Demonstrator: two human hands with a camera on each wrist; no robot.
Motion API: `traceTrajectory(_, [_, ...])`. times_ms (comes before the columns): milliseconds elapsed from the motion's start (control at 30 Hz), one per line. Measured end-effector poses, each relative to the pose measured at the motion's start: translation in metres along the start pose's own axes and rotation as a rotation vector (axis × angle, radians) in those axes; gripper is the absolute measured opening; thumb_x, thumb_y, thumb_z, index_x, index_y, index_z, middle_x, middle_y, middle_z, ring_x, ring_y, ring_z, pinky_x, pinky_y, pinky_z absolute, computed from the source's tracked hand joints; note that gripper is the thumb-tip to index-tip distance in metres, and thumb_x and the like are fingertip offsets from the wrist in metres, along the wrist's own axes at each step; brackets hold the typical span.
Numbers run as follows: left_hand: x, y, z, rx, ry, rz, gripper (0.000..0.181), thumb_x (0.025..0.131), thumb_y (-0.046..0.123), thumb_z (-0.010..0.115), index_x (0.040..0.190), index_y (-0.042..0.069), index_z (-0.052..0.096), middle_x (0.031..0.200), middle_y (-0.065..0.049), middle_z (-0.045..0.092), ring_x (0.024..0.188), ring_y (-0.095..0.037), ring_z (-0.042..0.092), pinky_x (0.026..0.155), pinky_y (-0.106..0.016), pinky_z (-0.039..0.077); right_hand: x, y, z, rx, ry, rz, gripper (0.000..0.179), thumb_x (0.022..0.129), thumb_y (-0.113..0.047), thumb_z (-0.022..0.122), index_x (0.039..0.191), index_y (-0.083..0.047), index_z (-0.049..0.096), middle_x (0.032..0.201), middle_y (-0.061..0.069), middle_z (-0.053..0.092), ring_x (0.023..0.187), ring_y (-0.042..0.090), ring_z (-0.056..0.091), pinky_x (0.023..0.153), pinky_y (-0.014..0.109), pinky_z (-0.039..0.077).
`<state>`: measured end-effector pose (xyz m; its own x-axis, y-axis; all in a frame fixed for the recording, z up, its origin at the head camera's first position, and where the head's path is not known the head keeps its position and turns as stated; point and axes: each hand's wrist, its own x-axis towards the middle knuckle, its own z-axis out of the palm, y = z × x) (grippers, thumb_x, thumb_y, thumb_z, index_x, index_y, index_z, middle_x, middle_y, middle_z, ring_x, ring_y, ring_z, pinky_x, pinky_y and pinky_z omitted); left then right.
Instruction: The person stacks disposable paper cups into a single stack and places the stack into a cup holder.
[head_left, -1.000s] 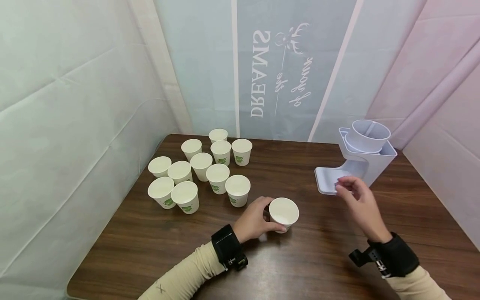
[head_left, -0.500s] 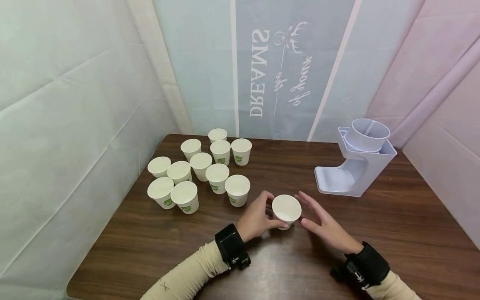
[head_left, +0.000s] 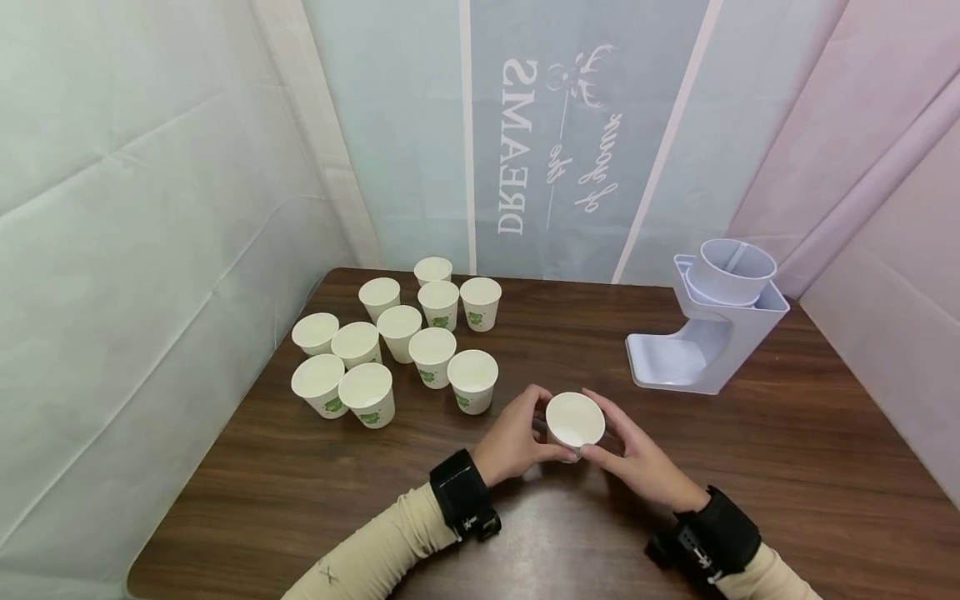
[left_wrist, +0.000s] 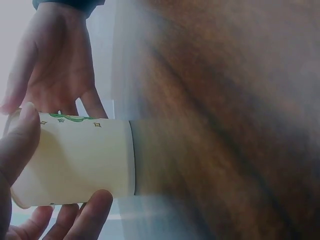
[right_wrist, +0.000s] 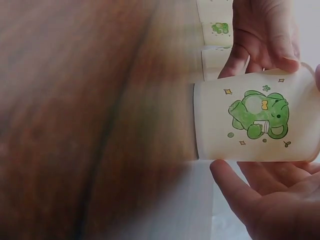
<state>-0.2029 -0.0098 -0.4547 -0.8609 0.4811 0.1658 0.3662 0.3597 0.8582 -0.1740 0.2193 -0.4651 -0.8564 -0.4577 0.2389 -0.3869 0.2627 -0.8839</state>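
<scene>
Between both hands stands an upright white paper cup (head_left: 574, 420), its open mouth facing up. My left hand (head_left: 517, 439) grips it from the left, thumb at the front and fingers round the far side. On the right side my right hand (head_left: 643, 461) also holds it, with the thumb near the left thumb at the front. The right wrist view shows a green cartoon bear printed on the cup (right_wrist: 260, 115), with fingers of the right hand (right_wrist: 280, 200) along its side. In the left wrist view the cup (left_wrist: 80, 160) is plain but for a little print along one edge.
Several more white paper cups (head_left: 472, 382) stand upright in a cluster on the left of the brown wooden table (head_left: 285, 508). At the back right is a pale plastic stand (head_left: 742, 337) with a round cup-like holder (head_left: 731, 272) on top and a flat base. Fabric walls (head_left: 405, 125) enclose the table.
My right hand has come from the stand's base across to the cup and now holds its right side. The left hand kept its grip, shifting the cup slightly right.
</scene>
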Motion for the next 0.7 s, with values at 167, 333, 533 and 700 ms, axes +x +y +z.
traceTrajectory(167, [-0.004, 0.0, -0.004, 0.019, -0.047, 0.005, 0.056, 0.084, 0.009, 0.085, 0.126, 0.003, 0.05, 0.122, -0.011, 0.06, 0.107, -0.018, 0.064, 0.078, -0.02, 0.055, -0.001, 0.003, 0.0, 0.001, 0.004, -0.024, 0.069, 0.1, -0.002, 0.063, 0.159, -0.008, 0.028, 0.154, 0.024, 0.038, 0.138, 0.008, 0.042, 0.103, 0.02, 0.043])
traceTrajectory(333, [-0.009, 0.001, -0.014, 0.079, -0.04, 0.003, 0.033, 0.094, -0.002, 0.068, 0.122, 0.003, 0.053, 0.118, -0.011, 0.061, 0.105, -0.019, 0.065, 0.08, -0.022, 0.055, 0.0, 0.004, 0.0, 0.008, 0.015, -0.023, 0.071, 0.099, -0.001, 0.064, 0.16, -0.006, 0.027, 0.154, 0.025, 0.039, 0.136, 0.003, 0.043, 0.103, 0.019, 0.042])
traceTrajectory(533, [-0.023, 0.008, -0.032, 0.062, 0.02, 0.036, 0.024, 0.094, 0.0, 0.067, 0.116, 0.0, 0.058, 0.114, -0.015, 0.063, 0.092, -0.017, 0.067, 0.08, -0.031, 0.057, 0.0, 0.005, 0.001, 0.012, 0.016, -0.014, 0.07, 0.099, -0.001, 0.064, 0.159, -0.003, 0.028, 0.154, 0.023, 0.039, 0.133, -0.002, 0.044, 0.1, 0.019, 0.043])
traceTrajectory(700, [-0.036, 0.018, -0.052, 0.075, 0.081, 0.071, 0.026, 0.094, 0.003, 0.069, 0.118, 0.001, 0.059, 0.111, -0.009, 0.064, 0.088, -0.015, 0.064, 0.075, -0.033, 0.056, 0.001, 0.006, 0.001, 0.019, 0.028, -0.008, 0.065, 0.098, 0.0, 0.065, 0.154, 0.002, 0.032, 0.151, 0.022, 0.043, 0.132, -0.001, 0.044, 0.101, 0.018, 0.041])
